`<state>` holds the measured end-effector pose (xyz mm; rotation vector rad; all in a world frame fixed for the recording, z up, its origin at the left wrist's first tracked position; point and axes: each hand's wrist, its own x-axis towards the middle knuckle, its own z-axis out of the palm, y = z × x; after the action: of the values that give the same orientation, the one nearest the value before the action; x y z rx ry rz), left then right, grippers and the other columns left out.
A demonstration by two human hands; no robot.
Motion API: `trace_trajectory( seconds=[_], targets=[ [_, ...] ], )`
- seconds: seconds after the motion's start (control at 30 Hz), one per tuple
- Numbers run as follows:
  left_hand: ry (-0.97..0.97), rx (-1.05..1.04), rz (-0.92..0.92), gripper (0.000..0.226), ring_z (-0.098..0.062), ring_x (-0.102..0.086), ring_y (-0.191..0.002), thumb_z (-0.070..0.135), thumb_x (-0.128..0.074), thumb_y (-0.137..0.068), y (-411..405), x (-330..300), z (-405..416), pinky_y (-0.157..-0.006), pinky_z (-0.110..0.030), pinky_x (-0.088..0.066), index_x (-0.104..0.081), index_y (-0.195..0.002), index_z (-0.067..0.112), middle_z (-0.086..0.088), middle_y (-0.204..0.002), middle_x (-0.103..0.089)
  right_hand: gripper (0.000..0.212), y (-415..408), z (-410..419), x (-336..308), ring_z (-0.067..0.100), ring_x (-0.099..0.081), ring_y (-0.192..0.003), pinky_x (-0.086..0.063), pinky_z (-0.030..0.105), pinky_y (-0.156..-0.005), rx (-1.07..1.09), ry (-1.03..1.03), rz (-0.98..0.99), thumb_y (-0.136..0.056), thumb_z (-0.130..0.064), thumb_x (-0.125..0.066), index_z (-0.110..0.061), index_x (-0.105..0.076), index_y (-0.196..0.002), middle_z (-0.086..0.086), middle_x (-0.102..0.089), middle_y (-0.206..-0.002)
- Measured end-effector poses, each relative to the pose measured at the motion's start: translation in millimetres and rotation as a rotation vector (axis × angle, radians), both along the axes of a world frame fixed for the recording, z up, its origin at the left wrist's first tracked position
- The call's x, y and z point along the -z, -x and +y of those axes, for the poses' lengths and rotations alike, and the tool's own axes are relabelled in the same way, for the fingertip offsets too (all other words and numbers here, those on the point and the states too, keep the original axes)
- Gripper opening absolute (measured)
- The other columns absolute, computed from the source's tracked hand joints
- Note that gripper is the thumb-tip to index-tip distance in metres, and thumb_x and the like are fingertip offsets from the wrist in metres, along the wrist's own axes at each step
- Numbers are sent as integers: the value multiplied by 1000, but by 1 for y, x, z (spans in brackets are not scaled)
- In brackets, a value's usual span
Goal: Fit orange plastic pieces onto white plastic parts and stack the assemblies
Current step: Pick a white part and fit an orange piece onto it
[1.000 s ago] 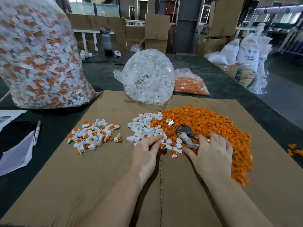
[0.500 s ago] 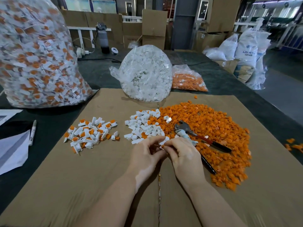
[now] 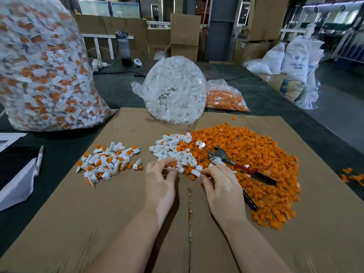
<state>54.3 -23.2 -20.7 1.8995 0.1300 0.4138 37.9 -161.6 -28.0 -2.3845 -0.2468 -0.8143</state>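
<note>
A loose pile of white parts (image 3: 171, 147) lies mid-cardboard, touching a wide heap of orange pieces (image 3: 254, 152) on its right. Finished white-and-orange assemblies (image 3: 108, 162) form a small pile to the left. My left hand (image 3: 160, 181) is at the near edge of the white pile, its fingertips pinching what looks like an orange piece (image 3: 173, 165). My right hand (image 3: 221, 185) pinches a white part (image 3: 196, 172) between thumb and forefinger. A small gap separates the two hands.
Red-and-black-handled pliers (image 3: 238, 167) lie on the orange heap beside my right hand. At the back stand a big bag of assemblies (image 3: 39, 75), a bag of white parts (image 3: 175, 91) and a bag of orange pieces (image 3: 224, 97). A marker (image 3: 39, 160) and paper (image 3: 15, 180) lie left of the cardboard (image 3: 118, 213).
One second ago my right hand was on the orange heap. It came over to meet my left hand in front of the white pile. The hands have now drawn slightly apart.
</note>
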Motion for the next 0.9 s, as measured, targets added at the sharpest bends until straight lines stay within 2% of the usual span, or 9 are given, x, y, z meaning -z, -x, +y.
trace_trajectory(
  seconds=[0.13,0.2,0.23,0.3,0.37,0.53,0.7,0.8,0.9],
  targets=[
    [-51,-163,87,24,-1,-49,-80,6,-55,-92,-12,-2,24,-76,2,-22,-63,-114,11,-4,-110,-40,10,0,0,1,21,-60,-75,-41,18,-71,3,26,-40,-75,0,-75,-5,-66,-75,3,-62,-75],
    [-121,-190,143,33,-2,-45,-77,6,-54,-92,-17,-2,36,-80,-2,-21,-57,-124,9,-4,-115,-36,11,0,0,2,21,-60,-73,-47,23,-68,12,46,-65,-74,1,-75,-6,-66,-74,3,-62,-73],
    [-152,-198,175,36,-5,-46,-82,6,-54,-92,-19,-2,40,-85,-6,-23,-54,-128,9,-6,-121,-36,12,0,-1,2,22,-61,-73,-49,26,-67,14,48,-76,-73,2,-76,-6,-66,-74,3,-62,-73],
    [-195,-214,225,40,-18,-47,-110,7,-52,-93,-22,-1,46,-100,-19,-26,-50,-133,10,-8,-133,-34,13,-1,-1,3,23,-61,-72,-51,29,-65,18,45,-93,-72,3,-76,-5,-66,-73,4,-62,-72],
    [-243,-240,224,40,-25,-34,-128,7,-53,-92,-23,1,47,-107,-27,-24,-51,-132,10,-10,-136,-32,14,-2,-1,4,24,-61,-71,-53,31,-63,24,52,-96,-71,5,-77,-4,-66,-74,4,-62,-72],
    [-426,-235,66,33,-27,-28,-122,8,-60,-88,-18,7,39,-102,-33,-28,-61,-121,12,-11,-123,-43,15,-1,0,4,25,-61,-71,-54,36,-63,36,66,-69,-70,7,-76,-4,-67,-75,6,-62,-72],
    [-579,-100,93,29,-23,-37,-114,17,-59,-90,-19,7,36,-92,-25,-29,-63,-119,14,-4,-120,-51,18,-2,1,4,26,-60,-74,-52,42,-65,-11,155,-22,-72,8,-74,-6,-72,-82,6,-63,-78],
    [-541,-75,102,17,-19,-44,-107,19,-61,-89,-18,6,36,-83,-19,-28,-66,-106,16,0,-108,-53,20,-1,4,3,27,-61,-75,-51,43,-64,29,199,-12,-71,3,-77,-9,-73,-86,6,-62,-80],
    [-482,-68,123,9,-14,-47,-98,19,-63,-88,-18,5,36,-78,-21,-32,-64,-97,18,3,-100,-51,26,-1,5,3,27,-62,-78,-50,42,-65,94,222,-22,-68,-5,-82,-9,-72,-92,8,-63,-84]
  ],
)
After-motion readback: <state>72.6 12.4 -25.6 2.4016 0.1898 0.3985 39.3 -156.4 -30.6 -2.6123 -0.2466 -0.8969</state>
